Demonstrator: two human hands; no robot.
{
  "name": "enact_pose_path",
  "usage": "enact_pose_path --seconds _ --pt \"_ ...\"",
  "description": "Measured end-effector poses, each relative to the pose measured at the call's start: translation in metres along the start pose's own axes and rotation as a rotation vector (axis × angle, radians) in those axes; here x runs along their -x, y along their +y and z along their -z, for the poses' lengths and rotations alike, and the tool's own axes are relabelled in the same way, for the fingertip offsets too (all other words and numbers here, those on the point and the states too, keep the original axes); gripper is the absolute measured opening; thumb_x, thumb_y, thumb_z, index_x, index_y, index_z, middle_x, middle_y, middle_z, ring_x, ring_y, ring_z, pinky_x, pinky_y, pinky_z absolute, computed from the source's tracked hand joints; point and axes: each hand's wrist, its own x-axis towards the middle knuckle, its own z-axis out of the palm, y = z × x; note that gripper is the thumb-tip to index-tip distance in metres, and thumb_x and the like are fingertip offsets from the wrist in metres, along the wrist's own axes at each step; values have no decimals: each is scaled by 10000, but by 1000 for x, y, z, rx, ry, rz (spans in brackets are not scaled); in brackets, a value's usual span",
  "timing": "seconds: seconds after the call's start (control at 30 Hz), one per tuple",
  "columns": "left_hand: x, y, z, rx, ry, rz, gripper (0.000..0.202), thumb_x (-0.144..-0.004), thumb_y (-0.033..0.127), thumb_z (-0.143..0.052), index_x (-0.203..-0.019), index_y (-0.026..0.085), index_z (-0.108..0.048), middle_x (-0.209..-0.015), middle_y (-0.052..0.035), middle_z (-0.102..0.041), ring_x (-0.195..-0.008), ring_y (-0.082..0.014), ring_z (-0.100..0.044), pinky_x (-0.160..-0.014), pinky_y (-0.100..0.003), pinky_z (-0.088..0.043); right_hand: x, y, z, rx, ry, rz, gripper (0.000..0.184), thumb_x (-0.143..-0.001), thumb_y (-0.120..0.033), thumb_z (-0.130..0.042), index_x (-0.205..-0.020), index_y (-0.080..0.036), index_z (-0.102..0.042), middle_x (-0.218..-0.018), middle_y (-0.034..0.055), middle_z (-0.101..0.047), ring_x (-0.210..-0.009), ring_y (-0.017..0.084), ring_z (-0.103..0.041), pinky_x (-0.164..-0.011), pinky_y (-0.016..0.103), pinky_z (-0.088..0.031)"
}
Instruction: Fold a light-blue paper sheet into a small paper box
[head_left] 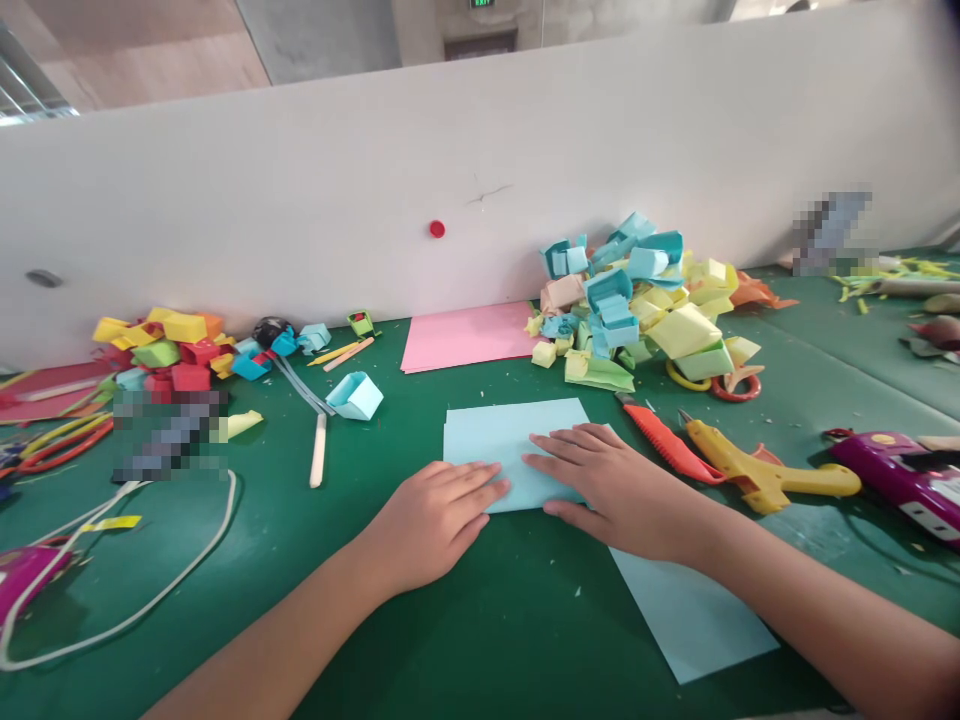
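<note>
A folded light blue paper sheet (pixel 510 435) lies on the green table (pixel 420 620) in front of me. My left hand (pixel 431 520) rests at its near left edge, fingers together and stretched flat on the paper. My right hand (pixel 607 485) lies flat on the sheet's right part, fingers spread and pointing left. Neither hand grips anything. A second light blue sheet (pixel 690 610) lies under my right forearm, reaching toward the near edge.
A pink sheet (pixel 465 335) lies by the white partition. A heap of folded blue and yellow paper pieces (pixel 645 305) sits behind right, a mixed-colour heap (pixel 165 350) at the left. An orange utility knife (pixel 667 445), yellow glue gun (pixel 765 470), wooden stick (pixel 319 450) and white cable (pixel 150 590) lie around.
</note>
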Motion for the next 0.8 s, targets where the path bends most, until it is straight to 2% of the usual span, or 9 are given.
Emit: enact_pose_path --seconds 0.2,0.53,0.8 --pt "0 -1 0 4 -22 20 413 -1055 228 -409 -1454 234 -515 -1474 -87 -569 -1327 -246 -573 -1059 -458 -489 0 0 1 -51 -34 5 501 -1017 -470 -459 -1461 -253 -541 -1538 96 -503 -1380 335 -493 -1112 560 -420" --pt "1 -3 -1 38 -91 75 449 -1060 241 -397 -1506 226 -455 -1528 -75 -506 -1416 -252 -476 -1127 -503 -451 0 2 -2 -67 -74 -34 544 -1022 -516 -422 -1507 -279 -486 -1580 72 -444 -1424 334 -443 -1135 573 -405" --pt "2 -5 -4 72 -59 67 509 -1052 182 -391 -1555 255 -374 -1559 -60 -461 -1452 -229 -416 -1179 -470 -415 0 3 -4 -96 -34 -48 536 -1015 -502 -453 -1506 -291 -487 -1571 73 -457 -1423 326 -449 -1142 556 -407"
